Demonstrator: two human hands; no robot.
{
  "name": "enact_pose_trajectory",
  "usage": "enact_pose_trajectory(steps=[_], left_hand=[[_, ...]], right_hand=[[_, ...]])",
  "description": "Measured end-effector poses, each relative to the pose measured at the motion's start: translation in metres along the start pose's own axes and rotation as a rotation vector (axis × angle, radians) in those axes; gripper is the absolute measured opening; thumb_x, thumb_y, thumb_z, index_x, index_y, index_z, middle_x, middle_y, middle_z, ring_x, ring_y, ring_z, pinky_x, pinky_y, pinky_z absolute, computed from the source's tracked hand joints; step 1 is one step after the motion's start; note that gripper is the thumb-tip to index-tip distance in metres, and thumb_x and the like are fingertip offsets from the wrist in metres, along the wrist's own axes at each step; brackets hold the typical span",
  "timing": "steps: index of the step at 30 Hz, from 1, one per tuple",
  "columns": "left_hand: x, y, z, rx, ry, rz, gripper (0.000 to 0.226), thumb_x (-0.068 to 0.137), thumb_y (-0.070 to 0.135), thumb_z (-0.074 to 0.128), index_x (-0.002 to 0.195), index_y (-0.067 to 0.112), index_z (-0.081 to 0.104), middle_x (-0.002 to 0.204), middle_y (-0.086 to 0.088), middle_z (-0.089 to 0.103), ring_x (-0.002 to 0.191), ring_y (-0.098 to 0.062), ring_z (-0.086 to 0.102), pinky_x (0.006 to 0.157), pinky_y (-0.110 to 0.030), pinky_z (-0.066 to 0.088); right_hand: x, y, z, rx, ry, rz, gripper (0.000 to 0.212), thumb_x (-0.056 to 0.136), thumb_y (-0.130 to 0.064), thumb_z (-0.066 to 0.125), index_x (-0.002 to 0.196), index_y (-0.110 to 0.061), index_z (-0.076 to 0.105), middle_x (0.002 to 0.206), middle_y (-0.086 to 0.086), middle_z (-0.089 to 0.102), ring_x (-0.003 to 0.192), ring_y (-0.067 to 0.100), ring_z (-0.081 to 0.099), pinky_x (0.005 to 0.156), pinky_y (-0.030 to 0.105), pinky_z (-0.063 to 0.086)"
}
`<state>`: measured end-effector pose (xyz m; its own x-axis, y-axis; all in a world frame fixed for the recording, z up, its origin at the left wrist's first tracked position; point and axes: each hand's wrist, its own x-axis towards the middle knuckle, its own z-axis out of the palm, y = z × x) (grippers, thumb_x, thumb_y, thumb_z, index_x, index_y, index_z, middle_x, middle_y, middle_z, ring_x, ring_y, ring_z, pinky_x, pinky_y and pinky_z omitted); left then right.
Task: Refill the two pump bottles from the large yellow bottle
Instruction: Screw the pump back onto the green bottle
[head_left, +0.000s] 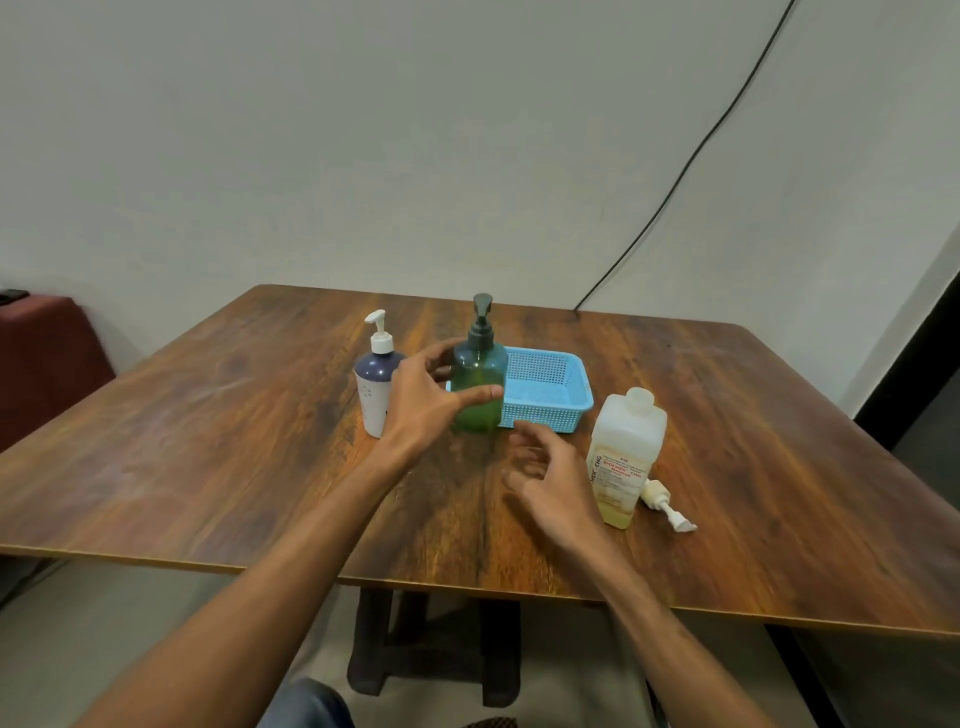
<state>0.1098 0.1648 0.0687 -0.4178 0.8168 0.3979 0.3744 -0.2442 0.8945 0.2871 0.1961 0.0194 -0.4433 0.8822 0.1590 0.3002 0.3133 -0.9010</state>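
Green translucent pump bottle (479, 384) with dark pump stands upright mid-table, partly filled; white pump bottle (375, 387) with dark navy top and white pump stands upright just beside it on its left. Large yellow bottle (626, 457) stands uncapped nearer right, pale liquid low inside, its removed white pump (666, 505) lying on the table right beside its base.

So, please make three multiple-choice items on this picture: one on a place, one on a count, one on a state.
1. Where does the loose white pump lie?
A. in the blue basket
B. on the table beside the large yellow bottle
C. on the white pump bottle

2. How many bottles stand on the table?
A. two
B. three
C. four

3. The large yellow bottle is:
A. open at the neck
B. closed by a pump
C. lying on its side

Key: B, it lies at that bottle's base; B, white, green and yellow ones; A, its neck is bare.
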Motion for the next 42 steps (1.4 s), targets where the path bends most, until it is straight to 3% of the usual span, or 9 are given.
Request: enact_pose_trajectory(steps=[8, 11, 16, 20, 35, 42], left_hand=[[0.047, 0.005, 0.008, 0.049, 0.08, 0.009, 0.07, 0.068, 0.025, 0.09, 0.129, 0.008, 0.061, 0.123, -0.005, 0.069, 0.112, -0.02, 0.065, 0.098, -0.039, 0.055], [0.059, -0.001, 0.014, 0.076, 0.087, 0.01, 0.069, 0.069, 0.025, 0.09, 0.129, 0.008, 0.061, 0.123, -0.005, 0.068, 0.111, -0.019, 0.065, 0.097, -0.035, 0.056], [0.077, -0.015, 0.024, 0.124, 0.069, -0.023, 0.07, 0.068, 0.028, 0.09, 0.13, 0.013, 0.061, 0.124, -0.002, 0.068, 0.11, -0.018, 0.064, 0.093, -0.033, 0.055], [0.087, -0.03, 0.032, 0.197, 0.049, -0.048, 0.068, 0.068, 0.03, 0.09, 0.128, 0.015, 0.061, 0.123, 0.0, 0.068, 0.106, -0.015, 0.063, 0.085, -0.023, 0.051], [0.095, -0.078, 0.042, 0.293, -0.089, -0.162, 0.071, 0.077, 0.03, 0.084, 0.136, 0.009, 0.05, 0.136, -0.007, 0.059, 0.126, -0.025, 0.054, 0.108, -0.046, 0.045], [0.088, -0.072, 0.04, 0.275, -0.101, -0.148, 0.096, 0.076, 0.031, 0.085, 0.153, 0.013, 0.03, 0.151, -0.007, 0.047, 0.141, -0.03, 0.039, 0.115, -0.054, 0.035]], right_hand=[[0.01, 0.012, 0.014, -0.141, -0.009, 0.007, 0.056, 0.082, -0.009, 0.076, 0.133, -0.024, 0.058, 0.126, -0.011, 0.063, 0.115, 0.002, 0.058, 0.099, 0.021, 0.047], [0.012, 0.017, 0.015, -0.163, -0.004, -0.007, 0.055, 0.081, -0.012, 0.077, 0.132, -0.024, 0.059, 0.124, -0.011, 0.064, 0.111, -0.002, 0.058, 0.097, 0.017, 0.046], [0.016, 0.02, 0.015, -0.16, -0.002, -0.013, 0.054, 0.083, -0.015, 0.076, 0.133, -0.028, 0.059, 0.125, -0.014, 0.062, 0.112, -0.003, 0.057, 0.098, 0.022, 0.049], [0.017, 0.019, 0.016, -0.162, 0.002, -0.03, 0.051, 0.084, -0.015, 0.075, 0.13, -0.032, 0.059, 0.125, -0.017, 0.061, 0.111, -0.004, 0.056, 0.092, 0.014, 0.047], [0.026, 0.02, 0.02, -0.141, -0.031, -0.025, 0.046, 0.085, -0.015, 0.075, 0.126, -0.033, 0.062, 0.117, -0.02, 0.063, 0.104, -0.005, 0.057, 0.087, 0.014, 0.049], [0.024, 0.018, 0.025, -0.136, -0.036, -0.035, 0.044, 0.086, -0.015, 0.074, 0.124, -0.033, 0.063, 0.119, -0.017, 0.063, 0.106, -0.001, 0.057, 0.092, 0.025, 0.052]])
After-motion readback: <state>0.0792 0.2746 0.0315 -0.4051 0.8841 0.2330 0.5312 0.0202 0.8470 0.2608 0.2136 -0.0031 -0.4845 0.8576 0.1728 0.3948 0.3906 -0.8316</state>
